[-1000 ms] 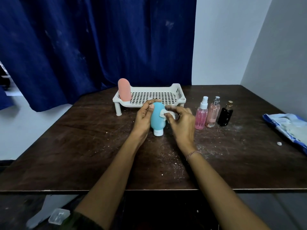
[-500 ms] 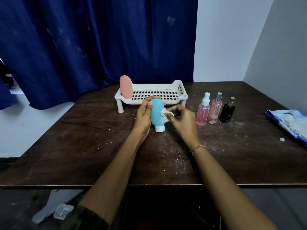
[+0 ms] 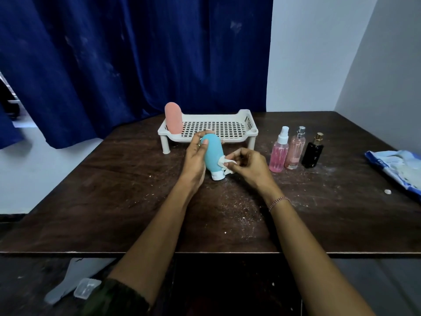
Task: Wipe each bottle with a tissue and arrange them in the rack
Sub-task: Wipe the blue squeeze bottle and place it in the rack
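Note:
A teal squeeze bottle [image 3: 213,153] stands cap-down on the dark wooden table [image 3: 114,201], tilted slightly left. My left hand [image 3: 196,156] grips its left side, thumb on the front. My right hand [image 3: 247,164] pinches a small white tissue [image 3: 225,164] against the bottle's lower right, near the white cap. Behind them sits a white perforated rack [image 3: 227,128] on short legs, with a pink squeeze bottle [image 3: 173,118] upright in its left end.
Three spray bottles stand in a row right of the rack: pink with white sprayer [image 3: 279,151], pale pink with silver cap [image 3: 295,149], black with gold cap [image 3: 313,152]. A blue tissue pack [image 3: 396,165] lies at the table's right edge. A blue curtain hangs behind.
My right hand has slid the tissue down the teal bottle from its upper part to near the cap. The bottle now leans a little more to the left.

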Demonstrator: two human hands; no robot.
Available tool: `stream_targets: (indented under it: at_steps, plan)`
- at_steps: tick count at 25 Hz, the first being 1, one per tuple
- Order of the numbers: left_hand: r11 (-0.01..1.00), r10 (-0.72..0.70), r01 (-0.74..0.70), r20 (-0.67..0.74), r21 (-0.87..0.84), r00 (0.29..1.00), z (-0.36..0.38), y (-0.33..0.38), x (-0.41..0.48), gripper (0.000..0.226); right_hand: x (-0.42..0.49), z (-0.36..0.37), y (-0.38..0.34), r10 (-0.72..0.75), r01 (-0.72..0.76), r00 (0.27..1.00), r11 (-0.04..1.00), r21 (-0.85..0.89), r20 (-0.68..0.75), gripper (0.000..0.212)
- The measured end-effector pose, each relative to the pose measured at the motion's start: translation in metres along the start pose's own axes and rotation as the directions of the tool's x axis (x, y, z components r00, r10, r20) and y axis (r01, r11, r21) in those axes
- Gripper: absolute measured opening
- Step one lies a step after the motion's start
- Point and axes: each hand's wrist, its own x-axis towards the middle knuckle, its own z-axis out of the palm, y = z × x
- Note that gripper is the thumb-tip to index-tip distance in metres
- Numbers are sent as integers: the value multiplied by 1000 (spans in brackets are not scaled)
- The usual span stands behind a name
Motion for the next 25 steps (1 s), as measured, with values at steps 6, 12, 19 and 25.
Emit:
stream_targets:
  at_steps: [6,12,19,25]
  plan:
    - [1000,5,-4,44,-18,999,0,0,1,17,-2,3,-8,-59,59,994,998,-7,-97,12]
    - [999,32,-33,-43,-19,999,1,-1,0,17,-4,1,-4,9,-8,998,999,-31,56,12]
    - [999,31,-32,-30,-14,999,3,-1,0,18,-4,6,-8,-88,78,992,991,-112,-89,14]
    - [1000,17,-16,-69,12,997,3,-3,1,18,-2,8,-5,-82,68,991,990,-126,-108,13]
